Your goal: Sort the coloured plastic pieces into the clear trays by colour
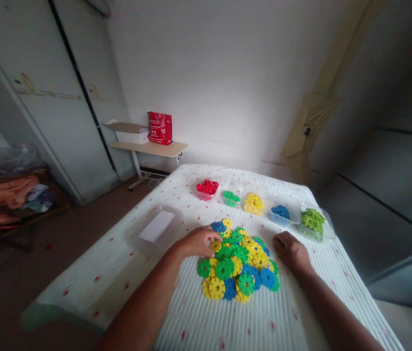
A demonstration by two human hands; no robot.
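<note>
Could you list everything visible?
Discs: many; green, yellow, blue; central pile
Containers: five, clear, row beyond pile
Pieces: many; red, green, yellow, blue, light green; in containers
Tray: one, clear, left of pile
Sheet: one, white, at tray
Tablecloth: one, white, red-spotted, under pile
Side table: one, tan, by wall
Bag: one, red, side table
Box: one, white, beside bag
Cabinet doors: two, grey, left
Fabric: count unclear, orange, far left
Left hand: one, pile's left edge
Right hand: one, right of pile
</note>
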